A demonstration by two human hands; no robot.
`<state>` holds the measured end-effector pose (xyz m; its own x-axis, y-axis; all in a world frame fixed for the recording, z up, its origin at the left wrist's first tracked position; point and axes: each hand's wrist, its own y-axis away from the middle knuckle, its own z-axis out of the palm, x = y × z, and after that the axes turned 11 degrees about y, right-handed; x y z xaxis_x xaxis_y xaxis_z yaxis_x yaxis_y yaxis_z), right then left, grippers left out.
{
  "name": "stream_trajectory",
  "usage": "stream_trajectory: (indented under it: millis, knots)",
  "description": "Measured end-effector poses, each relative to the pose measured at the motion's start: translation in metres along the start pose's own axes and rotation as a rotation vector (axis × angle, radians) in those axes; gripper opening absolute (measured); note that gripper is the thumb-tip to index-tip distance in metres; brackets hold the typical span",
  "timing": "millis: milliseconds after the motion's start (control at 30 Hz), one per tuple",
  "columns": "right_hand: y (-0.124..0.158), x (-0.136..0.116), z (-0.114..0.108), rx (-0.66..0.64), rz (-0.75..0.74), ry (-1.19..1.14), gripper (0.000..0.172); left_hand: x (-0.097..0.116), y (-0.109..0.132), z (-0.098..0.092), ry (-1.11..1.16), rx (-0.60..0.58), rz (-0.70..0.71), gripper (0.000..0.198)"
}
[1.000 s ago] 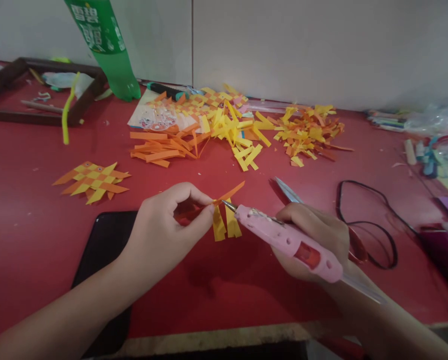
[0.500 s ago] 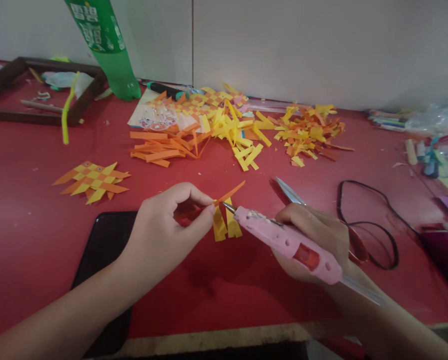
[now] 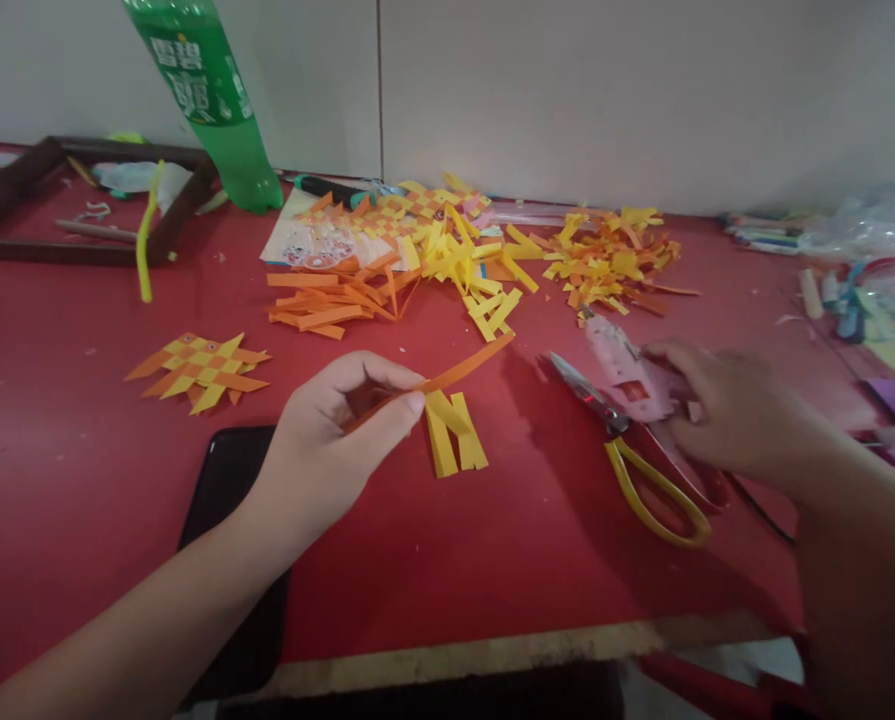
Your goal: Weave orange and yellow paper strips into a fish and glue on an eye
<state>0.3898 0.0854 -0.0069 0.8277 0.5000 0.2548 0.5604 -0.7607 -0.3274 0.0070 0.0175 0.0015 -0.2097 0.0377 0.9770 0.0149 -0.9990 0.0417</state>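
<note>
Between thumb and forefinger, my left hand [image 3: 353, 425] pinches an orange paper strip [image 3: 469, 365], its free end pointing up to the right. Just under it, yellow paper strips [image 3: 447, 435] hang down side by side; how they join the orange one is hidden by my fingertips. My right hand [image 3: 739, 410] is closed around the rear of a pink hot glue gun [image 3: 619, 365], low over the table at the right, slightly blurred. Scissors [image 3: 657, 495] with yellow and red handles lie beside and partly under the gun. A woven paper fish [image 3: 199, 365] lies to the left.
Piles of orange strips [image 3: 334, 300], yellow strips [image 3: 454, 250] and mixed scraps [image 3: 616, 260] lie toward the wall. A green bottle [image 3: 226, 120] stands near a brown frame [image 3: 12, 250]. A black phone [image 3: 237, 590] lies under my left forearm. Plastic bags [image 3: 874, 240] are at the right.
My right hand has carried the glue gun away from the paper strips, to the right and back beside the scissors. My left hand still pinches the orange strip in nearly the same place.
</note>
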Motion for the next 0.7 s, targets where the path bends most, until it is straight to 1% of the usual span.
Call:
stream_trajectory:
  millis: [67, 100, 167, 200, 267, 333, 400, 467, 533, 600, 700]
  knots:
    - [0.008, 0.027, 0.011, 0.004, -0.024, 0.008, 0.031, -0.001, -0.001, -0.001, 0.080, 0.015, -0.037, 0.004]
    - [0.010, 0.035, 0.014, 0.012, -0.046, 0.008, 0.029, -0.001, -0.002, -0.001, 0.114, 0.024, -0.056, 0.005]
    - [0.011, 0.040, 0.014, 0.007, -0.088, 0.016, 0.028, -0.001, -0.002, -0.001, 0.161, 0.055, -0.096, 0.008]
    - [0.008, 0.036, 0.011, 0.007, -0.095, 0.031, 0.029, -0.001, -0.003, -0.001, 0.178, 0.073, -0.111, 0.010]
    - [-0.004, 0.013, 0.001, 0.013, -0.066, 0.078, 0.032, -0.002, -0.004, 0.000, 0.207, 0.098, -0.134, 0.012]
    - [-0.024, -0.025, -0.010, -0.003, 0.057, 0.082, 0.031, -0.003, -0.006, -0.001, 0.244, 0.105, -0.133, 0.012]
    - [-0.046, -0.067, -0.016, 0.001, 0.032, 0.019, 0.023, -0.003, -0.009, -0.002, 0.296, 0.098, -0.110, 0.012]
    - [-0.066, -0.105, -0.018, -0.045, -0.064, -0.190, 0.018, -0.003, -0.012, -0.004, 0.359, 0.090, -0.102, 0.015]
    - [-0.082, -0.132, -0.017, -0.137, -0.203, -0.351, 0.021, -0.002, -0.014, -0.005, 0.421, 0.095, -0.117, 0.021]
    - [-0.095, -0.146, -0.014, -0.202, -0.330, -0.448, 0.020, 0.001, -0.015, -0.005, 0.464, 0.100, -0.151, 0.026]
    - [-0.109, -0.151, -0.011, -0.253, -0.533, -0.516, 0.020, 0.004, -0.014, -0.003, 0.501, 0.091, -0.218, 0.026]
